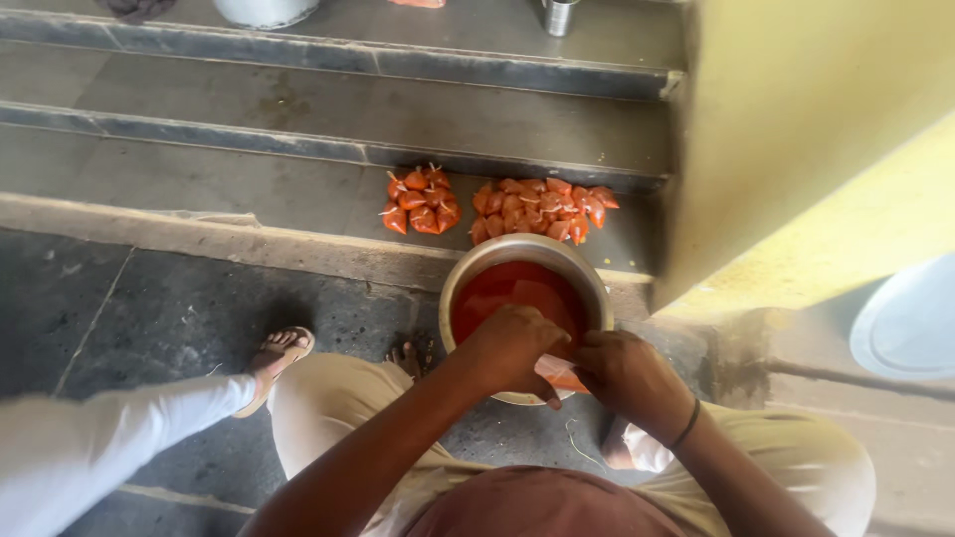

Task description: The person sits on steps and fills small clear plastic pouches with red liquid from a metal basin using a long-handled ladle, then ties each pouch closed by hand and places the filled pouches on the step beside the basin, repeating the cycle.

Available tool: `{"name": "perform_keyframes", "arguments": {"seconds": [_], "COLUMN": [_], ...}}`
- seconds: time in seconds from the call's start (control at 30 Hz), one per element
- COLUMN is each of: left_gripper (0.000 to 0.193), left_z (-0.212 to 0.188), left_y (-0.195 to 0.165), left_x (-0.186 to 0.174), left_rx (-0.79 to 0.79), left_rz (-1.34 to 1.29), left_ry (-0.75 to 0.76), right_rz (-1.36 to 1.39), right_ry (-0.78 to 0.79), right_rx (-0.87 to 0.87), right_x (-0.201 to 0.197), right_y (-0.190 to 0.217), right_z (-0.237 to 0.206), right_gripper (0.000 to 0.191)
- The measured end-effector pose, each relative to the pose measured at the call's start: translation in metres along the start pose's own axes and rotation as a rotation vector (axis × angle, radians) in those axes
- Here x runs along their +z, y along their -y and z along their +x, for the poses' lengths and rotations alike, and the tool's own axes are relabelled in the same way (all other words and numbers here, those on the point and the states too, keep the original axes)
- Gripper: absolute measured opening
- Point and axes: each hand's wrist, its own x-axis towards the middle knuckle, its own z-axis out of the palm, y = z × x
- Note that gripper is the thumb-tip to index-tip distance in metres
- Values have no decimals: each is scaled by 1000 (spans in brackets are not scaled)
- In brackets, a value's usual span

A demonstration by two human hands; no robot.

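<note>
Fingers of both hands pinch one small clear plastic pouch of red liquid [560, 375] at the lower centre of the frame: the left hand [509, 348] curls over it, the right hand [625, 373] grips its other end. The pouch sits at the near rim of a round steel bowl of red liquid [587, 278]. Beyond, mid-frame, two heaps of tied red pouches [537, 209] lie on a grey stone step [249, 189].

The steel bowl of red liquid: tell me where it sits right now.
In the head view the steel bowl sits on the floor right of centre, just below the step holding two piles of tied orange packets, with the left hand and right hand over its near rim.
</note>
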Motion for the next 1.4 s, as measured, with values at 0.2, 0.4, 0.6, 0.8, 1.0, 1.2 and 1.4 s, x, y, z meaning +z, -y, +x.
{"name": "perform_keyframes", "arguments": {"seconds": [0.2,0.4,0.6,0.8,1.0,1.2,1.4], "left_gripper": [21,14,39,15,13,10,13], "left_z": [13,17,15,6,4,4,-11], "left_y": [-5,-4,-9,-8,-13,-9,-28], "left_x": [19,20,16,23,27,16,-11], "left_rx": [-98,-92,-118,-103,-37,-47,42], "left_rz": [124,312,310,344,589,651,719], "left_ry": [164,248,306,188,-49,-110,-72], "right_rz": [26,-44,-77,-174,-325,-351,-383], "right_ry": [-35,-182,237,271,229,29,-186], "right_rx": [-25,-183,104,71,-57,-139,-338], "right_x": [-21,-25,15,26,17,-5,-36], "right_y": [10,10,-5,-22,-21,-11,-2], "right_z": [-6,-9,5,5,8,8,-2], "right_gripper": [14,45,24,20,15,33,45]}}
